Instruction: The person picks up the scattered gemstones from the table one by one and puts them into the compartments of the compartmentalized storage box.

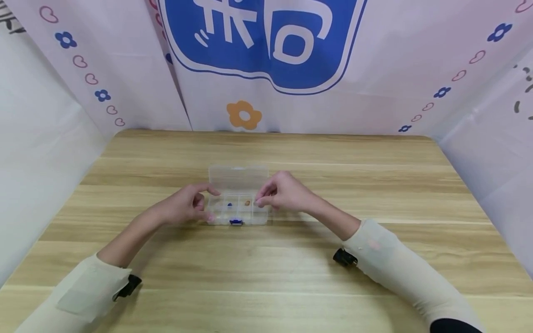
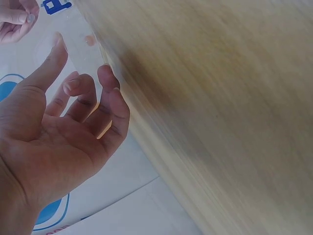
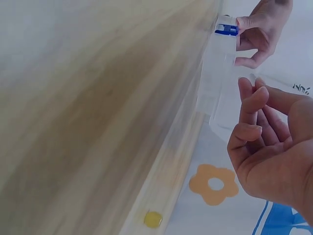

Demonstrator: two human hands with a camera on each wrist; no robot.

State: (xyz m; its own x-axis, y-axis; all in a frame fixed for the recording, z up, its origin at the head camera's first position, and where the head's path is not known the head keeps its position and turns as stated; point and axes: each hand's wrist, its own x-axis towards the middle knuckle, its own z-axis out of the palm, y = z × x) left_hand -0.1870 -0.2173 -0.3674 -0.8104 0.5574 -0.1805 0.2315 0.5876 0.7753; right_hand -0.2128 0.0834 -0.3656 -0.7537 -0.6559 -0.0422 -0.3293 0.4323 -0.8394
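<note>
A clear plastic compartment box (image 1: 260, 218) stands on the table with its lid (image 1: 237, 178) raised at the back. A small blue piece (image 1: 230, 204) and a small orange piece (image 1: 247, 203) lie in separate back-row compartments. My left hand (image 1: 183, 206) holds the box's left end, thumb at the front corner and index finger at the back. Over the right-hand back compartments, my right hand (image 1: 287, 192) pinches a tiny pale piece (image 2: 31, 18) between thumb and fingertips; its kind is too small to tell. The box's blue latch (image 3: 226, 30) is at the front.
The wooden table (image 1: 266, 277) meets a white printed cloth (image 1: 374, 92) at its back edge. Black clips (image 1: 345, 257) hang near both sleeve cuffs. A yellow round spot (image 3: 152, 219) shows low in the right wrist view; what it is I cannot tell.
</note>
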